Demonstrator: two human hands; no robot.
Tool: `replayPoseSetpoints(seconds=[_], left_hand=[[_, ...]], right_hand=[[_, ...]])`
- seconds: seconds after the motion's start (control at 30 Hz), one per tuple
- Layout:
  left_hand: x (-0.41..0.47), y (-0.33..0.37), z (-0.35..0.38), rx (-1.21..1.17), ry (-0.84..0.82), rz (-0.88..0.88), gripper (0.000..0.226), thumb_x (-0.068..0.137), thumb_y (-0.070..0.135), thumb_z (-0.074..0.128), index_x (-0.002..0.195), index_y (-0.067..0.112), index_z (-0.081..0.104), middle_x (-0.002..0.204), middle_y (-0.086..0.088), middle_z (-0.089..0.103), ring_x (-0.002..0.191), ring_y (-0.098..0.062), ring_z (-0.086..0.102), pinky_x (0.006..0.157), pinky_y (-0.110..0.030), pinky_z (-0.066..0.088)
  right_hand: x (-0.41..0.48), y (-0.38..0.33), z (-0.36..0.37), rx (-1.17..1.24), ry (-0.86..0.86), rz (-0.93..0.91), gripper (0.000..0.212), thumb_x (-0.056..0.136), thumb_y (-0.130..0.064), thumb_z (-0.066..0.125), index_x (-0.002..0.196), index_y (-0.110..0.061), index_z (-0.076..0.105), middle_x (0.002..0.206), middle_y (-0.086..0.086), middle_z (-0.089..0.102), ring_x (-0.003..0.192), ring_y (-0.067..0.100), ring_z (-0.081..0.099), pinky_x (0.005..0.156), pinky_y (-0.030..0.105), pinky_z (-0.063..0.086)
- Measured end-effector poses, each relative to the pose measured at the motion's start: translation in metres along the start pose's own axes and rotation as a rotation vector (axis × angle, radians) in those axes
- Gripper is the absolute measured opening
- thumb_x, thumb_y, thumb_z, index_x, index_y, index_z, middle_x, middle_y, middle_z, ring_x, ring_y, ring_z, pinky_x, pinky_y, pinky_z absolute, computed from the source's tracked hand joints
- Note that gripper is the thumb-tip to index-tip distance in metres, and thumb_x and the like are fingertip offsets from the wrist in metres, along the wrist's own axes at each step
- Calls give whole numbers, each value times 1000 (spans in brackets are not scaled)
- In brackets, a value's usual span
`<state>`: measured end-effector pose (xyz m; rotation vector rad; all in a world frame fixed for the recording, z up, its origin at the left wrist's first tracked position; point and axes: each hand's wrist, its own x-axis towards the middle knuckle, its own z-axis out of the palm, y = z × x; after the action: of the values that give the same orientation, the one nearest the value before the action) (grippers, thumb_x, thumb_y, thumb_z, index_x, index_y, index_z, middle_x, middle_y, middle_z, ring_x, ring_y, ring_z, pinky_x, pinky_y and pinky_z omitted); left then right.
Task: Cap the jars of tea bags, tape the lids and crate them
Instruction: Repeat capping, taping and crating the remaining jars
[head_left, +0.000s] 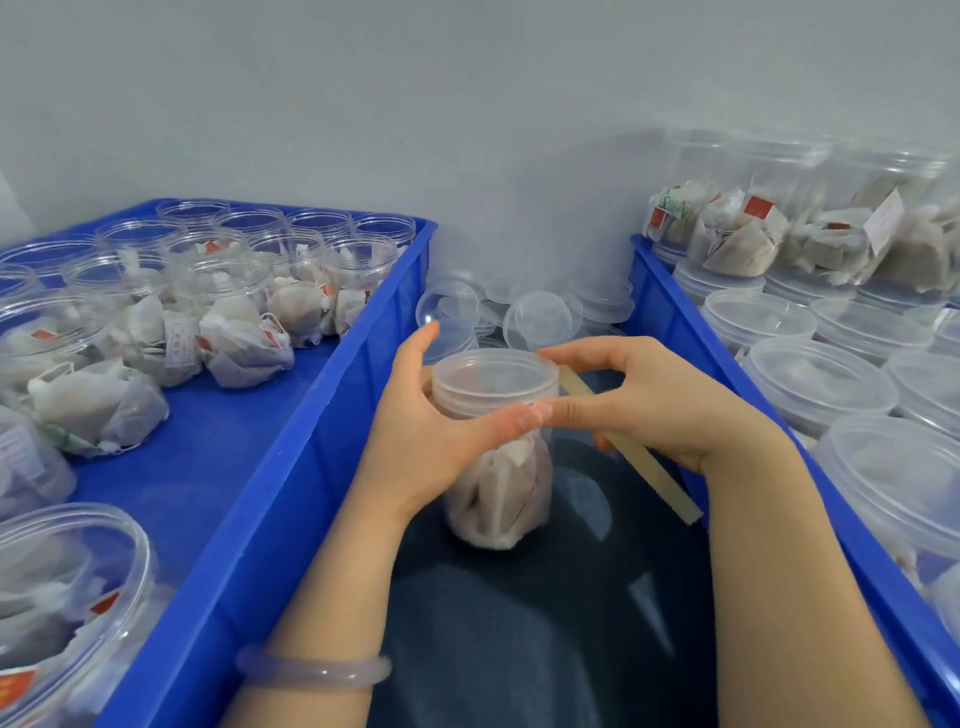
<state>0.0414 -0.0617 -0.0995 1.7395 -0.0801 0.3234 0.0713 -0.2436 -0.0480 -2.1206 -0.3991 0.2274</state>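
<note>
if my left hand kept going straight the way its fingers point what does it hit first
Probably the pile of loose lids just beyond the left hand, which grips the jar; depth is hard to judge.

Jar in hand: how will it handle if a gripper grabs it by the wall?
Probably light: the jar, lid on, holds only paper tea bags. Its clear plastic wall looks smooth, so likely slippery and somewhat squashy. Taller than wide, round: it may tip, then roll.

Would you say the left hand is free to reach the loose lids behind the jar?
Probably not yet: the left hand grips the jar; otherwise nothing blocks the loose lids beyond it.
</note>
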Motion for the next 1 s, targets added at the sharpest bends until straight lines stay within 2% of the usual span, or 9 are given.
replayPoseSetpoints(seconds=[0.07,0.23,0.33,0.43,0.5,0.7,0.83,0.93,1.0], left_hand=[[-4,0,4,123,-13,63,114,39,70,80,137,38,33,123,25,50,110,8,52,81,-12,47],[-1,-4,6,9,86,122,78,50,59,65,122,36,44,117,16,55,105,1,56,84,-18,48],[0,-7,8,-128,184,143,64,57,45,69,114,30,44,111,5,55,92,4,60,73,-13,49],[4,-12,7,-278,229,132,52,58,33,73,105,27,49,96,1,62,75,2,65,63,-15,51],[5,-14,5,-334,203,127,53,54,40,70,102,26,53,87,4,66,74,-2,65,64,-18,52],[6,-18,-1,-408,51,118,50,58,37,67,101,15,56,97,-5,62,90,-25,61,80,-45,50],[5,-1,-4,-115,-59,49,65,44,50,75,100,26,53,107,10,63,97,-4,62,75,-19,49],[3,17,-4,282,-17,-24,81,24,68,79,93,37,48,102,22,55,94,7,52,65,-16,40],[5,31,-5,429,-91,-44,82,27,68,78,96,39,46,100,24,51,89,8,49,61,-16,35]], right_hand=[[-3,3,-3,59,-39,14,71,54,-43,85,120,-36,60,123,-14,57,88,5,60,63,19,49],[-8,5,-2,50,-227,23,97,45,-34,92,132,-40,49,130,-9,53,88,8,64,76,30,55],[-7,-1,3,192,-131,1,58,70,-27,78,125,-29,58,106,-7,67,75,12,70,64,23,54],[-6,-1,5,77,9,-4,30,80,-32,70,110,-35,66,85,-15,66,64,3,65,57,16,49],[-5,0,5,65,54,-2,32,70,-41,74,101,-37,70,80,-13,68,60,3,63,57,17,48],[4,3,10,113,104,-19,41,55,-43,82,93,-34,69,73,-16,68,54,3,60,51,17,45],[2,3,6,59,22,5,40,58,-42,83,95,-35,68,86,-13,69,59,5,63,50,15,48],[0,4,3,4,1,-11,39,54,-44,81,91,-38,70,89,-10,68,61,2,61,50,13,47],[-1,5,0,-4,-26,-13,38,57,-39,80,93,-40,70,98,-17,66,70,-2,61,51,11,46]])
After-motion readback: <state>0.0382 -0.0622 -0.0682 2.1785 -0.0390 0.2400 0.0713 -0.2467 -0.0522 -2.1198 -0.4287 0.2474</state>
